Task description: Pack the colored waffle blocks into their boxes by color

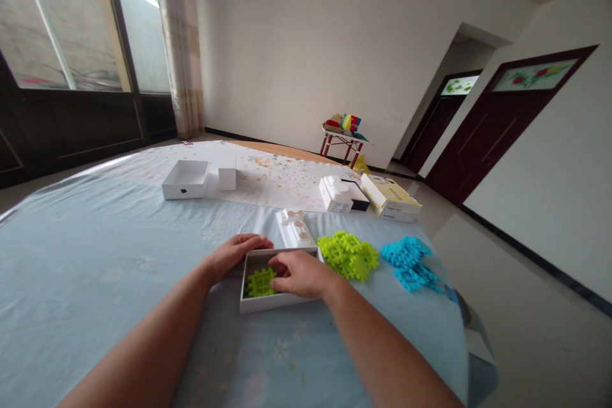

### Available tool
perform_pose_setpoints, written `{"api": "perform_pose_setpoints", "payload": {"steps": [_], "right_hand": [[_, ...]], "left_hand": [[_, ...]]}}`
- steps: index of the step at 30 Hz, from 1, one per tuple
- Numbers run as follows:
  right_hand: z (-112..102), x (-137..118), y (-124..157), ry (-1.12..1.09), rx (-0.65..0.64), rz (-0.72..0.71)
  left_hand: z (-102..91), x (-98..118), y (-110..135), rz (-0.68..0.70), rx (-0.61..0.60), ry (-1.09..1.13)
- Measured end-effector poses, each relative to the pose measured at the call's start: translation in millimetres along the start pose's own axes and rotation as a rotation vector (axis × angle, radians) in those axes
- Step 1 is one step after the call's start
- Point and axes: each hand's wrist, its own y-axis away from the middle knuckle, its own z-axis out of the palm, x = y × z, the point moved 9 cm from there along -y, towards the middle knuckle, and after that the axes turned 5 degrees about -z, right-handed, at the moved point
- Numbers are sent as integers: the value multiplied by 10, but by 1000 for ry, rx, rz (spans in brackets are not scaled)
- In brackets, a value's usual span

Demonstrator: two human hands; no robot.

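Observation:
An open white box [280, 304] sits on the tablecloth in front of me, with a yellow-green interlocking plastic piece [261, 282] lying in its left part. My right hand [302, 273] reaches into this box, thumb and fingers closed at the piece's right edge. Along the box's far left rim rests my left hand [238, 251], fingers stretched out and holding nothing. To the right of the box is a heap of yellow-green interlocking pieces [349, 255]. A heap of blue interlocking pieces [410, 261] lies farther right. My right hand hides part of the box's inside.
Just behind the box lies a white moulded insert [295, 228]. Farther back stand an open white box [185, 190], a small white box [227, 179], a white carton [336, 194] and a yellow-and-white box [391, 197]. The round table's edge [463, 338] curves down on the right.

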Motion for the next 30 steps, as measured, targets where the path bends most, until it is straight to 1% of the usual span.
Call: {"api": "perform_pose_setpoints", "payload": {"steps": [6, 8, 10, 12, 15, 17, 18, 21, 24, 26, 30], "right_hand": [[57, -33, 2, -44, 38, 47], [-10, -52, 40, -76, 55, 47], [-220, -44, 114, -112, 151, 33], [-553, 43, 249, -118, 328, 29], [-1048, 342, 576, -8, 588, 95], [-1264, 588, 827, 101, 687, 169], [-1323, 717, 945, 135, 703, 214], [-1379, 1055, 1266, 205, 694, 362], [-1296, 1265, 1446, 244, 616, 488], [-1204, 1323, 1464, 250, 550, 524], [-1081, 1285, 1405, 272, 452, 493]], "left_hand": [[34, 23, 6, -14, -11, -45], [24, 16, -1, -22, 3, -64], [-5, 1, -17, -24, 23, -63], [-63, -33, -46, -27, 61, -25], [-183, -94, -93, -26, 148, 48], [-240, -121, -117, -21, 191, 84], [-257, -130, -125, -21, 205, 98], [-284, -134, -136, -18, 231, 105], [-294, -133, -142, -9, 241, 84], [-302, -148, -149, -11, 241, 74], [-317, -185, -156, -26, 244, 69]]}}
